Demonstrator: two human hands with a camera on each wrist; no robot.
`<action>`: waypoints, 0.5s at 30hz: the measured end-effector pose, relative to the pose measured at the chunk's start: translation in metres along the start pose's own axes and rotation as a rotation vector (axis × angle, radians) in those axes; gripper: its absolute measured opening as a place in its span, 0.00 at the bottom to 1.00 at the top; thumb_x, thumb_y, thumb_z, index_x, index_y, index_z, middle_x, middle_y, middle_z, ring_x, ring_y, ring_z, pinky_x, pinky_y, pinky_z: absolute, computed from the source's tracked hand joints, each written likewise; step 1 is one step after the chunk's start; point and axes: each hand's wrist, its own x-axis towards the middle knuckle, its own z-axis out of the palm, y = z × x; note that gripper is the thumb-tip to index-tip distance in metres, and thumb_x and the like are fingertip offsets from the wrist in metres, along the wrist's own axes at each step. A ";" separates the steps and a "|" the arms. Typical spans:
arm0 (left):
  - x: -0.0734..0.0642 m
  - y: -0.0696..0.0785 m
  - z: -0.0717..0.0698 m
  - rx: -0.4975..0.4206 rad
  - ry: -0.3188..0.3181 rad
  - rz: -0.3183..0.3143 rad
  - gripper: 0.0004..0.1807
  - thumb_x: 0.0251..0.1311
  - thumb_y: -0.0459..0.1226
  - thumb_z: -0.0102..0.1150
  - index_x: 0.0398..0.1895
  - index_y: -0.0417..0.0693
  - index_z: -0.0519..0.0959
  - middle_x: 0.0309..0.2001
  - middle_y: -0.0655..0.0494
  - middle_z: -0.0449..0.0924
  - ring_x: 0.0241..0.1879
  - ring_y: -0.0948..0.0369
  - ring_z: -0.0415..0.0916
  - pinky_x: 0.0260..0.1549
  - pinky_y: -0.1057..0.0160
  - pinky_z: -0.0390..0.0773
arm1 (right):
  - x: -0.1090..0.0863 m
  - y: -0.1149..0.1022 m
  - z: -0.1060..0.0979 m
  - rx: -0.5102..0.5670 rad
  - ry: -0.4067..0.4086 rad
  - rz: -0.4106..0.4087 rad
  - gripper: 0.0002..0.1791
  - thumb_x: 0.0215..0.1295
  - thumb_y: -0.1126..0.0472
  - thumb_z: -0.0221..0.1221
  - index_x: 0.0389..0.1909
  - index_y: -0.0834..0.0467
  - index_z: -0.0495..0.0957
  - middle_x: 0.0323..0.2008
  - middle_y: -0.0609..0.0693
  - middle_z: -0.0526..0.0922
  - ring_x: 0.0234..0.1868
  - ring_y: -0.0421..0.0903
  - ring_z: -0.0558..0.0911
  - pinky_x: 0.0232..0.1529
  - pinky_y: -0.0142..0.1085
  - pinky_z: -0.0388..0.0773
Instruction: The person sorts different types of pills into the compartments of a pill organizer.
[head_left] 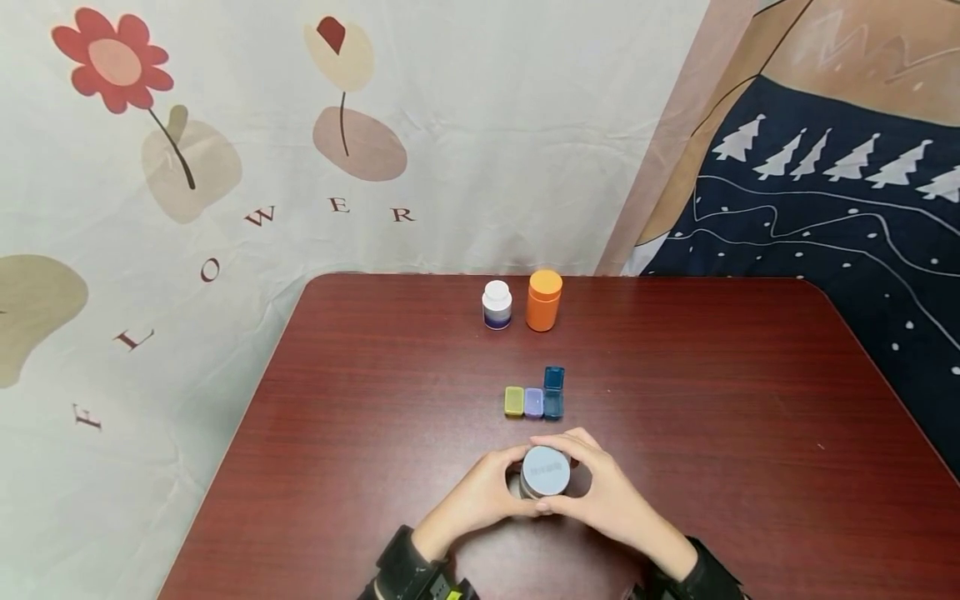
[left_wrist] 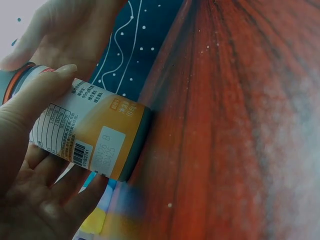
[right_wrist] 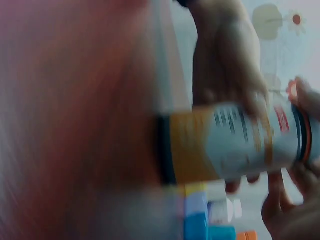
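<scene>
A supplement bottle [left_wrist: 107, 132] with an orange and white label and a grey lid [head_left: 545, 471] stands between both hands near the front of the table. My left hand [head_left: 483, 492] grips its body, the thumb lying across the label in the left wrist view. At the top, my right hand [head_left: 603, 492] curls thumb and fingers around the lid. Just beyond the hands lies a small pill box [head_left: 533, 402] with yellow-green, purple and blue compartments. Its blue lid [head_left: 554, 377] is flipped up; the other two lids look closed. The bottle's contents are hidden.
Toward the far edge of the brown table [head_left: 360, 417] stand a white bottle [head_left: 497, 305] and, to its right, an orange bottle [head_left: 543, 302]. A flower-print cloth [head_left: 480, 150] and a dark tree-print cloth [head_left: 810, 208] hang behind.
</scene>
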 end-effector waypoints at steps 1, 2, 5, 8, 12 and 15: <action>-0.001 0.007 -0.002 -0.001 0.000 0.000 0.34 0.59 0.40 0.83 0.69 0.43 0.83 0.60 0.50 0.91 0.58 0.66 0.84 0.61 0.64 0.82 | 0.002 0.002 -0.004 -0.004 -0.039 -0.002 0.42 0.51 0.66 0.85 0.70 0.55 0.82 0.52 0.49 0.84 0.51 0.34 0.76 0.48 0.34 0.75; -0.002 0.014 -0.003 -0.007 -0.002 -0.008 0.33 0.59 0.39 0.83 0.68 0.41 0.83 0.59 0.47 0.91 0.58 0.65 0.85 0.62 0.64 0.82 | 0.003 0.003 -0.008 -0.008 -0.076 -0.002 0.42 0.53 0.65 0.84 0.71 0.54 0.82 0.53 0.49 0.84 0.52 0.33 0.76 0.49 0.34 0.76; -0.002 0.019 -0.004 -0.009 -0.001 -0.017 0.32 0.60 0.38 0.83 0.67 0.39 0.83 0.59 0.46 0.91 0.58 0.64 0.85 0.62 0.65 0.82 | 0.008 0.004 -0.017 -0.014 -0.179 0.007 0.41 0.59 0.63 0.82 0.74 0.51 0.80 0.54 0.47 0.82 0.55 0.33 0.77 0.54 0.33 0.78; -0.001 0.003 -0.001 0.004 0.001 0.008 0.34 0.61 0.40 0.82 0.69 0.42 0.82 0.60 0.49 0.91 0.58 0.66 0.85 0.62 0.65 0.82 | 0.013 0.002 -0.025 -0.026 -0.259 0.018 0.38 0.63 0.59 0.80 0.75 0.52 0.80 0.56 0.46 0.83 0.57 0.34 0.78 0.58 0.35 0.80; 0.003 -0.023 0.005 0.003 -0.006 0.012 0.35 0.62 0.44 0.82 0.72 0.48 0.81 0.62 0.56 0.90 0.59 0.69 0.84 0.62 0.65 0.83 | 0.020 -0.001 -0.033 -0.066 -0.341 0.038 0.35 0.65 0.53 0.78 0.73 0.51 0.81 0.57 0.45 0.82 0.58 0.33 0.78 0.59 0.36 0.80; 0.004 -0.031 0.008 -0.002 -0.008 -0.016 0.36 0.61 0.46 0.83 0.72 0.51 0.82 0.61 0.59 0.90 0.58 0.71 0.83 0.62 0.66 0.82 | 0.023 -0.004 -0.036 -0.098 -0.369 0.030 0.33 0.67 0.50 0.77 0.72 0.48 0.81 0.59 0.44 0.83 0.59 0.34 0.78 0.61 0.36 0.80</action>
